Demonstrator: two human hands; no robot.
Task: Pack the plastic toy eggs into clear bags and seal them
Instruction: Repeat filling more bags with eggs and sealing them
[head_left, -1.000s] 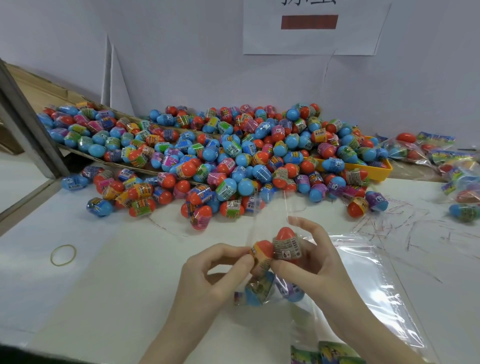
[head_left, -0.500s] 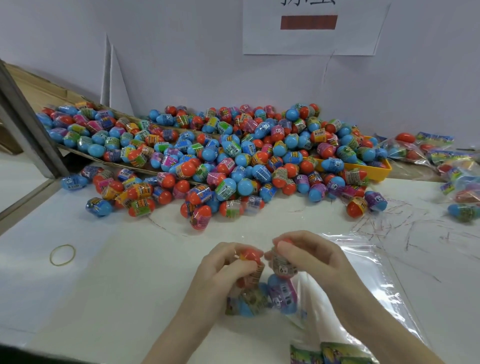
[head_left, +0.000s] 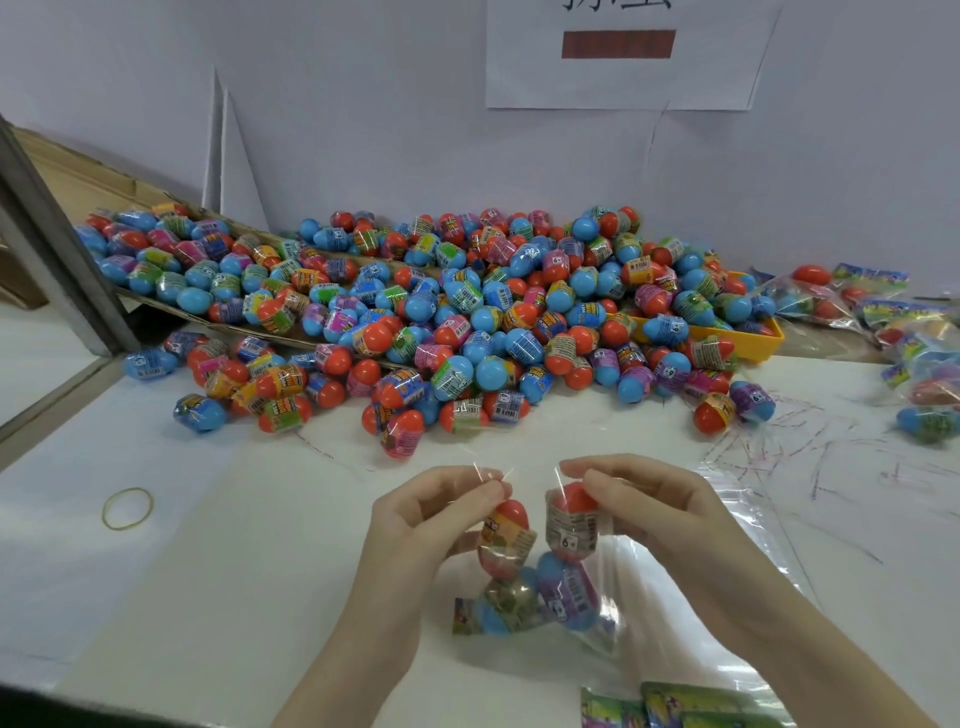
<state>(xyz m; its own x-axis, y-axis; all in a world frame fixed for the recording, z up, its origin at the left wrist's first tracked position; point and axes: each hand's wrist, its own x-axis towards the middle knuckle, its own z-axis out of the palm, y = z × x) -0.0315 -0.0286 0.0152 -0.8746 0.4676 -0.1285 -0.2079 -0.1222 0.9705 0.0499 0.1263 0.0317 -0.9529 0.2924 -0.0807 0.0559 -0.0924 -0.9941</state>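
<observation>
A clear bag (head_left: 540, 566) hangs upright just above the white table in front of me, with several wrapped toy eggs inside: two orange-topped eggs (head_left: 570, 519) on top and blue ones (head_left: 558, 587) below. My left hand (head_left: 431, 525) pinches the bag's top left corner. My right hand (head_left: 644, 509) pinches its top right corner. A large heap of loose orange and blue eggs (head_left: 467, 322) covers the far half of the table.
A stack of flat clear bags (head_left: 769, 519) lies under my right forearm. Filled bags (head_left: 904, 332) pile up at the far right. A yellow tray (head_left: 758, 343) and a cardboard flat (head_left: 171, 306) hold eggs. A rubber band (head_left: 128, 508) lies left; printed cards (head_left: 675, 709) sit near the front edge.
The eggs have dropped down inside the bag. Both hands have moved from the eggs up to the bag's top corners and spread apart.
</observation>
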